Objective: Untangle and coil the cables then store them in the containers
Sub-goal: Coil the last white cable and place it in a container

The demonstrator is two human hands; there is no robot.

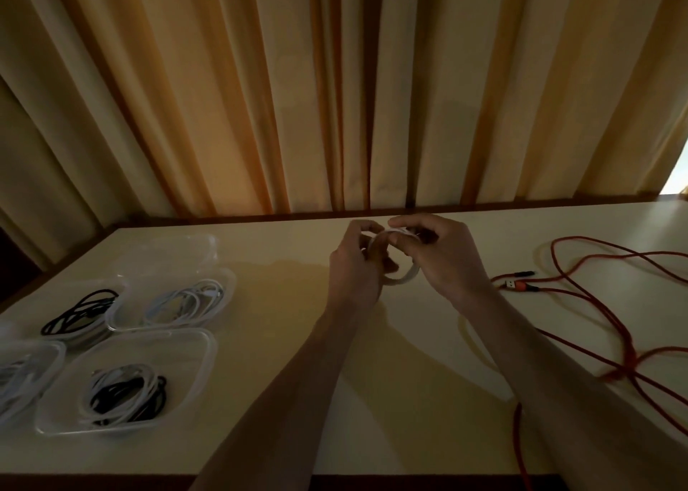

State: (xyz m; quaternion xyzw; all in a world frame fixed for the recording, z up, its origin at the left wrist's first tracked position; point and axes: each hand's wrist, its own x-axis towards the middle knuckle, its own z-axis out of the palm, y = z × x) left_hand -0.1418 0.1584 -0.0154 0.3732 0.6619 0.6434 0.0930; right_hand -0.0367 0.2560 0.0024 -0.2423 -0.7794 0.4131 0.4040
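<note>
— holding what, up over the worktop?
— a coiled white cable; left hand and right hand both have fingers curled round it.
— and the rest?
— orange cable sprawls to the right; clear containers of coiled cables sit left.

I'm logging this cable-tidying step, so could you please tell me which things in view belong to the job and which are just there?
Part of the job:
- white cable, held by left hand and right hand
- orange cable, loose on the table
- clear containers holding coiled cables

Just there:
- table
- curtains
</note>
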